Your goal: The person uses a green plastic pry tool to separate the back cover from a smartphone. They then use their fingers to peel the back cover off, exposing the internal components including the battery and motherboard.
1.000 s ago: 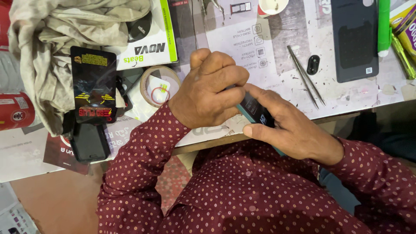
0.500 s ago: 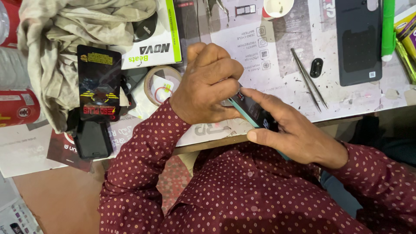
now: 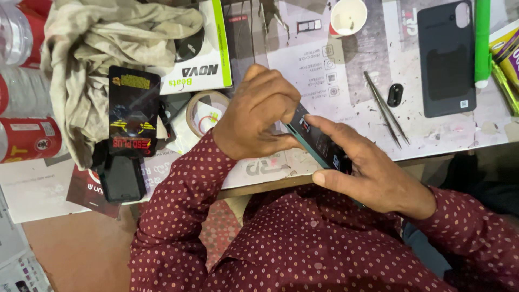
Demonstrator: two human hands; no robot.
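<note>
I hold a slim dark phone [image 3: 319,143] with a teal edge between both hands, above the table's front edge and my lap. My left hand [image 3: 259,116] is curled over the phone's upper end, with fingertips pressed on its face. My right hand [image 3: 373,173] cradles the lower end from beneath, and its forefinger lies along the side. Part of the phone's dark inner face shows between the hands; the rest is hidden by fingers.
On the table lie metal tweezers [image 3: 386,116], a small black oval piece [image 3: 395,94], a black phone back cover [image 3: 446,59], a green marker [image 3: 481,43], a white cup [image 3: 347,16], a tape roll [image 3: 203,111], a black packet [image 3: 133,111], a crumpled cloth [image 3: 102,48] and a red can [image 3: 27,138].
My left fingers have shifted on the phone's upper end, and more of the phone's face shows between my hands. The view has drifted slightly.
</note>
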